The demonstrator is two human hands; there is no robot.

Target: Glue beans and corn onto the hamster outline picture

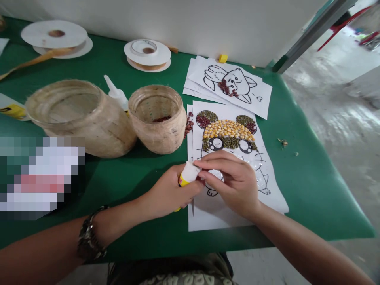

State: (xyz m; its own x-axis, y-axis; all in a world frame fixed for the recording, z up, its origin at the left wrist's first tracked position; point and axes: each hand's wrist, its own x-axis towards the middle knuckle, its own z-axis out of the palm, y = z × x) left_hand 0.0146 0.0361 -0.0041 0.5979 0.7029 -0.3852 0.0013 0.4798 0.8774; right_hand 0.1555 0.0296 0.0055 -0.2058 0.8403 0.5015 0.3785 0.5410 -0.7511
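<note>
My left hand (169,194) is wrapped around a white glue bottle (190,173) with a yellow label, tilted with its top to the right. The fingertips of my right hand (231,180) pinch at the bottle's tip, which they mostly hide. Both hands are over a sheet with a cartoon animal drawing (237,213). Yellow corn kernels (230,128) cover its forehead, with green beans (231,142) around the eyes. The ears hold green beans and red beans (203,121). Shiny wet glue (252,160) shows on the lower face and body.
Two woven baskets (156,138) stand left of the sheet; the smaller holds red beans. Loose beans (189,124) lie beside it. Another drawing (237,81) lies behind. Ribbon spools (148,55) and a white nozzle-topped bottle (117,93) stand farther back. The table's right edge (332,162) is near.
</note>
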